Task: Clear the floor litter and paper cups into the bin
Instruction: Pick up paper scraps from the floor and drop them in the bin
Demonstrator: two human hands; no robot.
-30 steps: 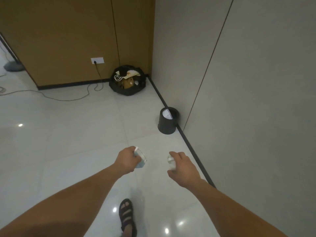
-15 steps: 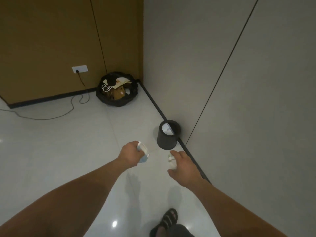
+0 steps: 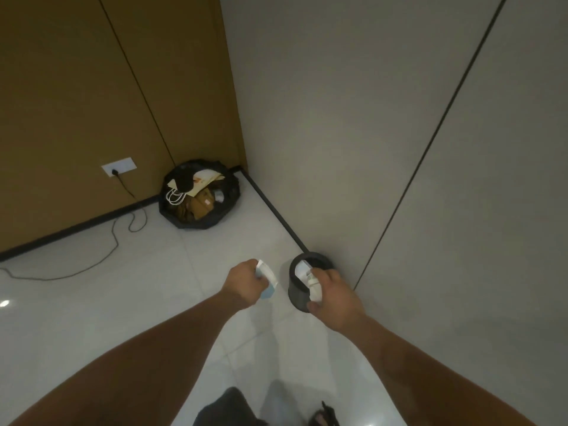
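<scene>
A small dark round bin (image 3: 296, 295) stands on the white floor against the grey wall, with white paper (image 3: 302, 268) showing inside it. My right hand (image 3: 333, 298) grips a crumpled white paper cup (image 3: 315, 289) right over the bin's near rim. My left hand (image 3: 246, 281) holds a white and light blue paper cup (image 3: 266, 276) just left of the bin, about level with its rim.
A black bag (image 3: 199, 195) full of paper bags and cardboard sits in the far corner. A dark cable (image 3: 116, 238) runs across the floor from a wall socket (image 3: 119, 166). My sandalled foot (image 3: 324, 418) shows at the bottom edge.
I have stepped closer to the bin. Both hands moved forward with their cups; the right one is now over the bin's rim, the left beside it.
</scene>
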